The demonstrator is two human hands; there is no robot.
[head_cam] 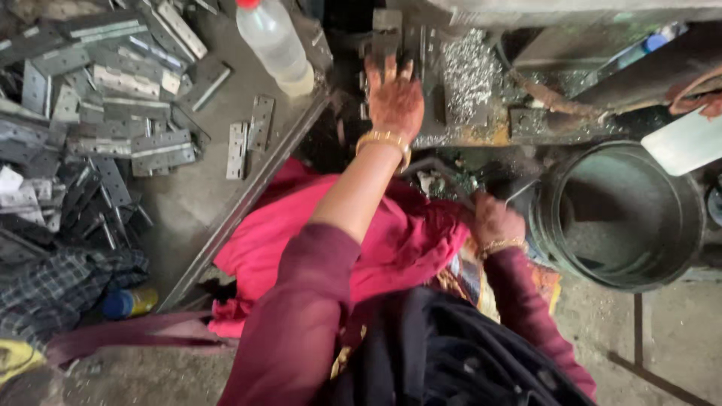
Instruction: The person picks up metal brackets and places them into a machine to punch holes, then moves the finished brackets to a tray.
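Reaching up the frame, the left hand (394, 96) lies flat, fingers spread, pressing on a dark metal hinge plate (386, 31) on the machine bed (481, 124). The plate's long axis runs away from the person, pointing toward the top edge. The right hand (495, 219) is clenched around a thin metal lever (451, 180) beside the bucket (620, 214).

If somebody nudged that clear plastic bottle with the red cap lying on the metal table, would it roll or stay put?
The clear plastic bottle with the red cap lies on its side on the grey metal table, and its body is round, so it would probably roll. It looks nearly empty, so likely light. The flat metal hinges beside it might stop it.
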